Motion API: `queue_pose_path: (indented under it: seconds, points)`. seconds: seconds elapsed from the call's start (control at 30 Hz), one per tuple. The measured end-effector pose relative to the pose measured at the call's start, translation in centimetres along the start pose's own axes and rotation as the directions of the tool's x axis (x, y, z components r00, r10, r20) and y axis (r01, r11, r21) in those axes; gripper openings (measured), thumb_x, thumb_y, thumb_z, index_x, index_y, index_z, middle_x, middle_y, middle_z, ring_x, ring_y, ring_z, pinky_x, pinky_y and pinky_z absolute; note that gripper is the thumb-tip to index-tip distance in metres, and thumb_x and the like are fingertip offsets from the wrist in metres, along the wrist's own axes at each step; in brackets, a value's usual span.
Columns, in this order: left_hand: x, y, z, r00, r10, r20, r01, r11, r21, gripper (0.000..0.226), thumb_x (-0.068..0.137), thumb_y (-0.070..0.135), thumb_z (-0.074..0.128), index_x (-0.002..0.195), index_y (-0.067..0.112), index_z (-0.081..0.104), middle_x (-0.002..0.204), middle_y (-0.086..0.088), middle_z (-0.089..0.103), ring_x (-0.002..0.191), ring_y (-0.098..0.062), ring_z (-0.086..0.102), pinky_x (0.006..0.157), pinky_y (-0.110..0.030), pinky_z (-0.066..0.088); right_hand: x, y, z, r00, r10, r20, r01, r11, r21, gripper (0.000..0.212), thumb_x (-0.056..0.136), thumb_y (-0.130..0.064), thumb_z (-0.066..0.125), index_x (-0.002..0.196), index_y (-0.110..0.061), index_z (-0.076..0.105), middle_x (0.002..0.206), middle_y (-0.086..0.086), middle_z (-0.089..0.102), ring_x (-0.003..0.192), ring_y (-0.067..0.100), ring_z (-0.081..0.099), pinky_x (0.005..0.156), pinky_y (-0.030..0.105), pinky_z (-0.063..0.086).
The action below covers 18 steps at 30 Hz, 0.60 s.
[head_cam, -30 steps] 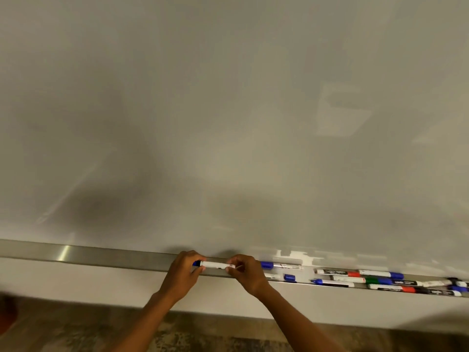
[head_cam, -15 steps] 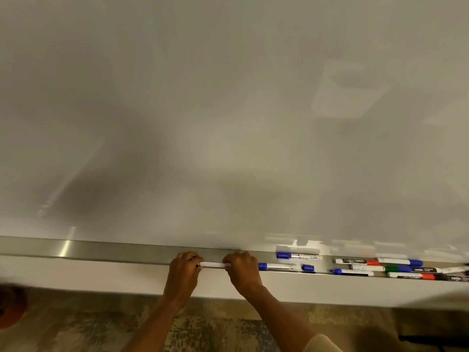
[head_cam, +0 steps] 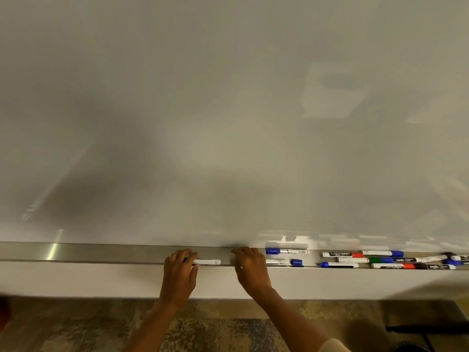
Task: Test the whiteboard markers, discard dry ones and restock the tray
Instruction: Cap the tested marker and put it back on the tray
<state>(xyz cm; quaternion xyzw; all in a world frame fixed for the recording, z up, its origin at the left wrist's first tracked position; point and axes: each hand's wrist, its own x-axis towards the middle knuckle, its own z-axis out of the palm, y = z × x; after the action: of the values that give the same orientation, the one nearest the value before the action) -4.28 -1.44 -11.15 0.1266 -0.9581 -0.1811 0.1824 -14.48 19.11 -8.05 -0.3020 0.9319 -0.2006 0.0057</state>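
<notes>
My left hand pinches a white marker at its left end, holding it level along the near edge of the metal tray under the whiteboard. My right hand rests on the tray edge just right of it, fingers curled. Farther right, a cluster of markers lies in the tray.

Markers in tray right, hands left of them.

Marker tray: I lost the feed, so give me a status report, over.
Left hand holds a white marker at the tray. Right hand rests on the tray edge, grip unclear. Loose markers lie right, none in the way.
</notes>
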Motion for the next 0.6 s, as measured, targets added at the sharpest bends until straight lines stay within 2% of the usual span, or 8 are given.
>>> queue_pose_path:
  seconds: [0.07, 0.13, 0.2, 0.27, 0.37, 0.6]
  points:
    - [0.0, 1.0, 0.1, 0.999, 0.022, -0.027, -0.022, 1.000, -0.015, 0.055, 0.100, 0.047, 0.028, 0.107, 0.013, 0.070, 0.111, -0.007, 0.067, 0.107, -0.024, 0.051, 0.087, -0.046, 0.052, -0.5, 1.9, -1.1, 0.998, 0.064, -0.028, -0.065, 0.998, -0.026, 0.036, 0.074, -0.009, 0.083, 0.107, -0.020, 0.073, 0.102, 0.001, 0.073, 0.093, 0.024, 0.069, 0.081, 0.038, 0.057]
    - [-0.1, 2.1, 0.3, 1.000, 0.014, -0.023, -0.015, 1.000, -0.025, 0.047, 0.095, 0.043, 0.037, 0.108, 0.012, 0.070, 0.111, -0.007, 0.067, 0.109, -0.022, 0.048, 0.087, -0.046, 0.052, -1.1, 4.0, -1.9, 0.994, 0.110, -0.017, -0.111, 0.992, -0.063, 0.036, 0.077, -0.009, 0.080, 0.110, -0.020, 0.072, 0.106, 0.002, 0.072, 0.099, 0.027, 0.068, 0.086, 0.042, 0.056]
    - [-0.3, 3.2, 0.6, 1.000, -0.003, 0.013, 0.003, 0.999, -0.046, 0.042, 0.089, 0.037, 0.043, 0.108, 0.012, 0.070, 0.111, -0.008, 0.067, 0.110, -0.023, 0.051, 0.086, -0.046, 0.053, -1.7, 5.8, -2.8, 0.987, 0.132, 0.087, -0.121, 0.985, -0.120, 0.037, 0.088, -0.019, 0.070, 0.125, -0.021, 0.064, 0.125, 0.002, 0.065, 0.118, 0.027, 0.059, 0.102, 0.045, 0.046]
    - [-0.5, 4.1, 1.0, 0.998, -0.015, 0.060, 0.019, 0.997, -0.073, 0.036, 0.088, 0.034, 0.050, 0.110, 0.013, 0.070, 0.113, -0.007, 0.067, 0.109, -0.028, 0.058, 0.087, -0.045, 0.054, -2.1, 7.2, -3.4, 0.968, 0.142, 0.207, -0.103, 0.977, -0.186, 0.040, 0.098, -0.029, 0.057, 0.137, -0.024, 0.053, 0.140, -0.001, 0.053, 0.131, 0.024, 0.047, 0.114, 0.042, 0.033]
    - [-0.7, 5.2, 1.5, 0.997, -0.002, 0.082, 0.011, 0.994, -0.113, 0.032, 0.083, 0.027, 0.060, 0.111, 0.014, 0.069, 0.115, -0.006, 0.066, 0.110, -0.030, 0.059, 0.089, -0.042, 0.053, -2.1, 8.4, -3.6, 0.961, 0.133, 0.241, -0.069, 0.964, -0.257, 0.039, 0.100, -0.022, 0.056, 0.139, -0.024, 0.053, 0.140, 0.001, 0.053, 0.131, 0.024, 0.047, 0.114, 0.040, 0.032]
    - [-0.4, 8.2, 1.3, 0.992, -0.012, 0.122, 0.032, 0.985, -0.170, 0.030, 0.089, 0.028, 0.058, 0.115, 0.019, 0.068, 0.124, -0.005, 0.061, 0.120, -0.027, 0.054, 0.097, -0.035, 0.046, -2.0, 10.9, -5.1, 0.964, 0.151, 0.220, -0.074, 0.943, -0.323, 0.039, 0.098, -0.009, 0.054, 0.134, -0.026, 0.056, 0.135, 0.000, 0.056, 0.126, 0.024, 0.048, 0.108, 0.036, 0.034]
